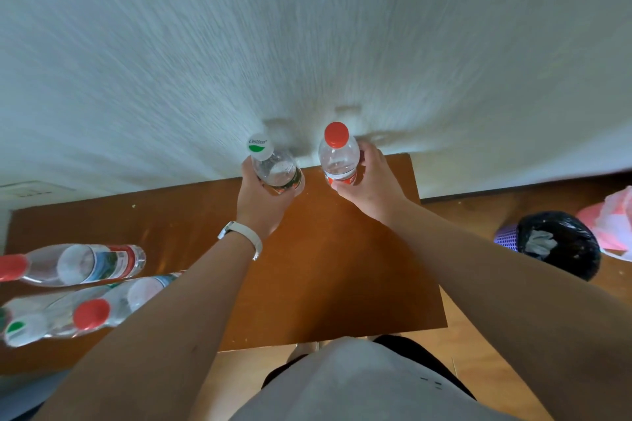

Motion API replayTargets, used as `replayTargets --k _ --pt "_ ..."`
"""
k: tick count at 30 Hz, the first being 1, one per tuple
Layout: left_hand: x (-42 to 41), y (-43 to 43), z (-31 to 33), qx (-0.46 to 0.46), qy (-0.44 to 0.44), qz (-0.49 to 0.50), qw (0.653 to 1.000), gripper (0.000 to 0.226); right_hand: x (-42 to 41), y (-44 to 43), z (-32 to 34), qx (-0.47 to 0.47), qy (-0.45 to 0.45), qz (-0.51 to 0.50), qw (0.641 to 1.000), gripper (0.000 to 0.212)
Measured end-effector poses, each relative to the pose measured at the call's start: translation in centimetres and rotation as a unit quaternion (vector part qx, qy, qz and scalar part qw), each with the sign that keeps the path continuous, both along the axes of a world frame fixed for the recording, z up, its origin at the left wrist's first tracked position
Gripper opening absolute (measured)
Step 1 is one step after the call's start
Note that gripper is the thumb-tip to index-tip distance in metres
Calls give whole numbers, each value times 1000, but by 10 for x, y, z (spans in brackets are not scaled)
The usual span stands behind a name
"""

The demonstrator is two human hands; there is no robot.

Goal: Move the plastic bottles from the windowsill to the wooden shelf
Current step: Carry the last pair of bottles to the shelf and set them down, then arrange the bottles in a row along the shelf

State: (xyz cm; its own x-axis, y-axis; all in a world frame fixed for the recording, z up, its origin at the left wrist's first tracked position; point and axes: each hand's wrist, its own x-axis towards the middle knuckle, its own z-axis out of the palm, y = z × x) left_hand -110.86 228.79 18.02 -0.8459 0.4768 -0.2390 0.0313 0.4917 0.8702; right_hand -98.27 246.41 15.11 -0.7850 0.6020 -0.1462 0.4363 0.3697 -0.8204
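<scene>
Now left hand (265, 196) grips white-capped bottle (278, 171), fingers wrapped round its lower body; right hand (367, 178) grips red-capped bottle (338, 157) the same way. Both bottles upright over the far edge of the wooden shelf (325, 267), near the wall (307, 27), just beside each other, not touching. White wristband (242, 236) on left wrist. Three more bottles (78, 287) stand at the shelf's left end. Bin with black bag (561, 243) on floor right of shelf.

White bottle cap (260, 146): green "Cestbon", probably.
</scene>
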Motion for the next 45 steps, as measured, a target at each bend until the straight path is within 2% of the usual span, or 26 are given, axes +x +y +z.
replayTargets --k 6,10,13,21,25,31,37,45 --pt "6 -19 11 -30 3 -10 1000 80 19 5 6 -5 -43 18 999 88" --pt "12 -33 17 -121 61 4 991 65 35 9 16 64 -80 50 994 66" --pt "21 -45 24 -168 105 -22 980 57 47 12 22 129 -78 90 985 55" --pt "47 -66 40 -277 230 -89 929 51 65 12 47 273 -64 221 934 51" --pt "63 -73 48 -322 278 -102 899 51 64 3 56 311 -61 296 901 55" --pt "94 -90 59 -367 268 -61 888 50 51 -23 64 346 -40 385 855 56" --pt "120 -128 69 -403 268 -61 873 51 34 -57 76 353 -28 447 821 59" --pt "146 -183 76 -437 252 -6 864 53 24 -110 93 373 -9 501 781 60"
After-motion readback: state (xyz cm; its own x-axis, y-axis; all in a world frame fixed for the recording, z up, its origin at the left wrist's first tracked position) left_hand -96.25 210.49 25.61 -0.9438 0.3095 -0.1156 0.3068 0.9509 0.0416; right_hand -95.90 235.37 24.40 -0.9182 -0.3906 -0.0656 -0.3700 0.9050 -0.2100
